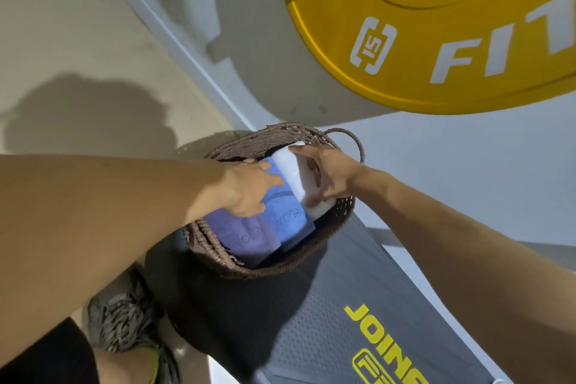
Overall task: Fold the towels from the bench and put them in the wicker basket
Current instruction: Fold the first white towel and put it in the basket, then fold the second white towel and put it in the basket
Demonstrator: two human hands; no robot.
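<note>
A brown wicker basket stands at the end of the dark bench. Three folded towels stand side by side inside it: a purple towel on the left, a blue towel in the middle and a white towel on the right. My left hand lies on the purple and blue towels with fingers stretched, pressing them. My right hand reaches into the basket and curls around the white towel, thumb on its near side.
A large yellow weight plate hangs above the basket at the upper right. A grey wall with a pale skirting runs behind. My shoe is on the floor at the lower left beside the bench.
</note>
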